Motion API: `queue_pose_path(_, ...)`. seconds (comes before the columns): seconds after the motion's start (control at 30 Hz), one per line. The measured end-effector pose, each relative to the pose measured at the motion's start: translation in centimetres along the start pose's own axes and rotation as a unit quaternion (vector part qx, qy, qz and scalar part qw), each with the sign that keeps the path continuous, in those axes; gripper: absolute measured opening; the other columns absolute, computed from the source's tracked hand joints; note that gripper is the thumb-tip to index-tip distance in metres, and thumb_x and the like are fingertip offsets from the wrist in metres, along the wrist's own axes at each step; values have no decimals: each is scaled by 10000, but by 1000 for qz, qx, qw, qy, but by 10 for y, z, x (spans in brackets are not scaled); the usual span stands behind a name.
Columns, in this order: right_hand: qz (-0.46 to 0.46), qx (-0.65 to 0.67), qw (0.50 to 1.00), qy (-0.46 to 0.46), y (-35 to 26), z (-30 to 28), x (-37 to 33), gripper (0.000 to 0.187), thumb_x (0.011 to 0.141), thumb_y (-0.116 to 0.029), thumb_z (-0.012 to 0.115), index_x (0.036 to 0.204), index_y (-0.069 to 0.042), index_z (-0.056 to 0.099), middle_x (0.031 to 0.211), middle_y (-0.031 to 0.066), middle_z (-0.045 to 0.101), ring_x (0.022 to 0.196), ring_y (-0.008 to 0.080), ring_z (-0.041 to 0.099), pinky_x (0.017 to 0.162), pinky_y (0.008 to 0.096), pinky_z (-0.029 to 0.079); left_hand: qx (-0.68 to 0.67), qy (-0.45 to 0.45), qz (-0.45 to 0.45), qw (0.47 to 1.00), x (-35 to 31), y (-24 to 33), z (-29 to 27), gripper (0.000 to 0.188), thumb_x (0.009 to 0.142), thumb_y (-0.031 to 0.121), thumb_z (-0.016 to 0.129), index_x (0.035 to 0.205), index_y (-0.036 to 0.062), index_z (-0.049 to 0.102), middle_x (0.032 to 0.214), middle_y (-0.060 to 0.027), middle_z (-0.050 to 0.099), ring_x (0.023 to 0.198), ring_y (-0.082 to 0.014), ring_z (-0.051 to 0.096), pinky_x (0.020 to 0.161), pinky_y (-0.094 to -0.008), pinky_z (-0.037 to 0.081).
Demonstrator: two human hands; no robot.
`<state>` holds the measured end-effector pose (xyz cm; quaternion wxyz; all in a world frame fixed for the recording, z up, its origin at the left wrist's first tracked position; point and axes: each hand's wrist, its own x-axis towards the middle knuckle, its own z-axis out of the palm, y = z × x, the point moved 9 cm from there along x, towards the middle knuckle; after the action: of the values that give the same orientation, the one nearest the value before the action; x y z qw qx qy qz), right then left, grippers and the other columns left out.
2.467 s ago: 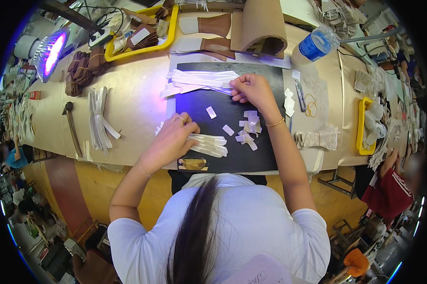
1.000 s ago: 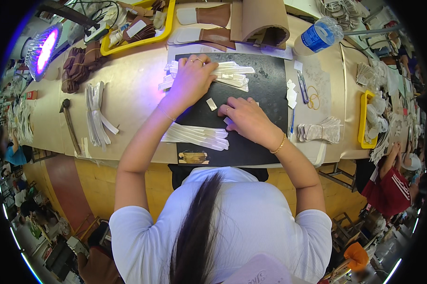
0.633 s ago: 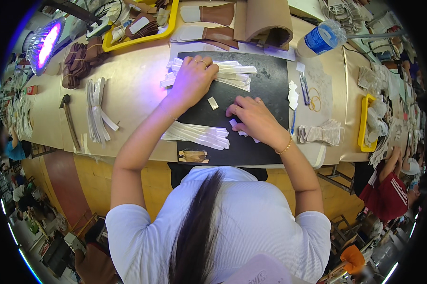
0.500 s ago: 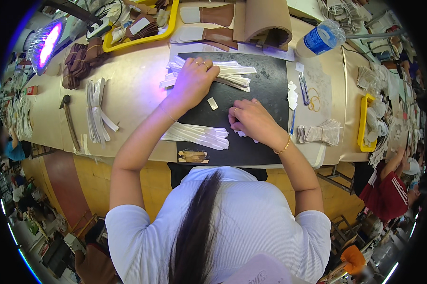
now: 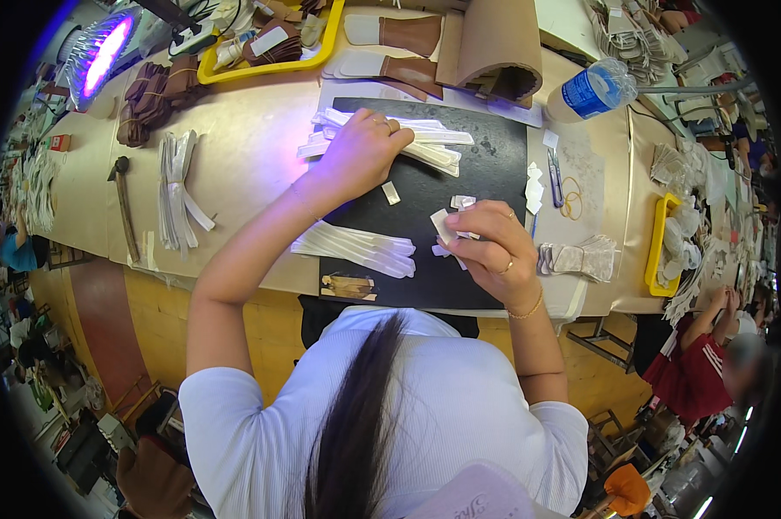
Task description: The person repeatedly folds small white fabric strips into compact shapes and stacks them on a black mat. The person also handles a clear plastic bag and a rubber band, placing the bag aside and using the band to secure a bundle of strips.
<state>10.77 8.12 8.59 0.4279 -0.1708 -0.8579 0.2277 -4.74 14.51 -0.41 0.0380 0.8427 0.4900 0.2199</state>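
A black mat (image 5: pixel 485 173) lies on the tan workbench in front of me. My left hand (image 5: pixel 360 156) rests palm down on a fan of long white strips (image 5: pixel 433 143) at the mat's far left. My right hand (image 5: pixel 485 246) is lifted a little above the mat's near right part, fingers pinched on a small white piece (image 5: pixel 445 227). More small white pieces (image 5: pixel 464 202) lie just beyond it, and one lone piece (image 5: pixel 391 192) sits mid-mat. A second pile of long white strips (image 5: pixel 356 249) lies along the mat's near left edge.
A hammer (image 5: pixel 122 203) and a bundle of white strips (image 5: pixel 178 186) lie left. A yellow tray (image 5: pixel 269 43), brown leather pieces (image 5: pixel 152 95), a water bottle (image 5: pixel 594 86) stand at the back. Rubber bands (image 5: pixel 570 206), a pen (image 5: pixel 553 177), a yellow tray (image 5: pixel 663 246) sit right. Another person (image 5: pixel 710 363) sits at lower right.
My left hand went from the near pile up to the far fan of strips and stays there. My right hand came down from the mat's far edge and has lifted a small white piece.
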Motion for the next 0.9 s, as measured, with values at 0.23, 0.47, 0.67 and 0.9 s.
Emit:
queue_pose_path(0.23,174,82,975,113,40,-14,-27,267,765,84,758,972,-50,658,937,103,697,813,221,685,734,312,552,-178,-125,-124,968,-6,-20,-21,134,846,108,691,898,42,587,813,-109,669,822,-313,648,778,-400,482)
queue_pose_path(0.47,363,232,883,184,73,-19,-56,125,933,50,630,1058,41,630,1005,127,686,936,226,717,870,303,573,-389,-273,-265,839,-57,5,-49,134,854,128,726,923,22,679,777,-63,680,696,-153,612,658,-310,473)
queue_pose_path(0.67,423,294,842,162,74,-6,-63,104,910,29,667,1010,11,646,964,110,682,852,172,682,801,268,551,-264,-223,-193,918,-107,20,-5,167,848,157,728,938,23,689,905,-108,622,858,-273,600,779,-362,477)
queue_pose_path(0.9,-230,576,776,114,-87,-124,33,123,855,20,533,905,2,643,850,55,601,740,154,555,711,296,457,-268,-118,-219,931,-85,17,-24,197,878,189,710,996,33,685,968,-119,581,934,-302,575,834,-376,461)
